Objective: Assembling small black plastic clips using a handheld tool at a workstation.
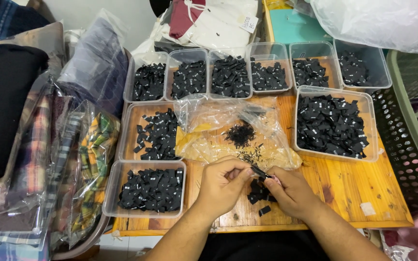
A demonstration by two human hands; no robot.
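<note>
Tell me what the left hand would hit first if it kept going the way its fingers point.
The left hand points right and slightly away, at the small black piece pinched between both hands. Directly behind that is the right hand, whose fingertips already meet it. Depth is hard to judge, but nothing else seems to lie between.

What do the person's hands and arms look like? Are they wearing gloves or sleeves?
No gloves and no sleeves show. The left hand and right hand are bare, and both forearms are uncovered right down to the picture's bottom edge. I see no rings, watch or bracelet. The fingernails look short and plain.
</note>
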